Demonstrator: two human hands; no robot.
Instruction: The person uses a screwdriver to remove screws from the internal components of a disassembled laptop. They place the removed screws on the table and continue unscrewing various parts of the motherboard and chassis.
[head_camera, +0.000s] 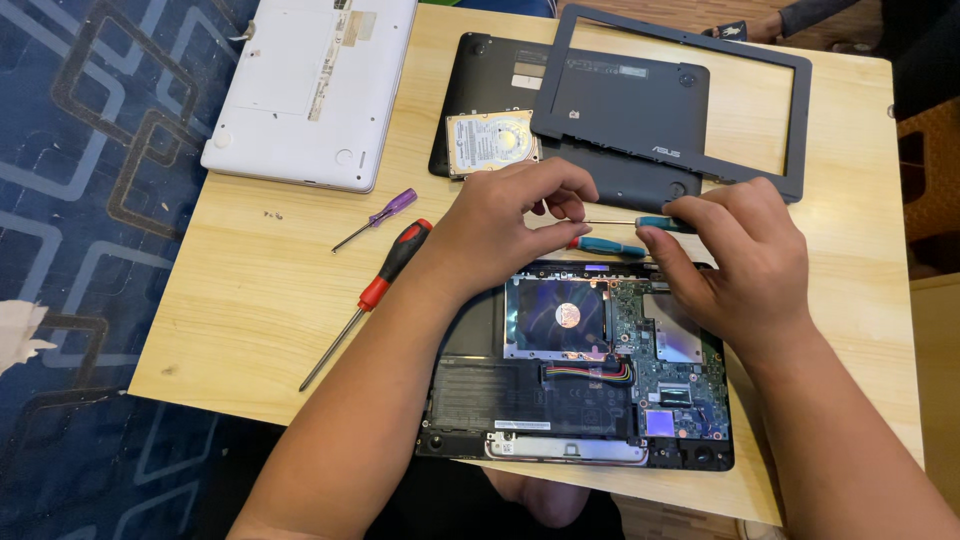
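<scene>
White labels on the hard drive (492, 142) and battery (520, 398).

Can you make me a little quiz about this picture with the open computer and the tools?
1. True or false: the right hand holds the teal-handled screwdriver by its handle.
2. Which tool lies nearest the white laptop? A) the purple screwdriver B) the red-and-black screwdriver C) a hammer
3. What silver, box-shaped part rests on the black cover just above the left hand?

Key: 1. True; the left hand pinches its metal shaft. 2. A. 3. The hard drive.
</scene>
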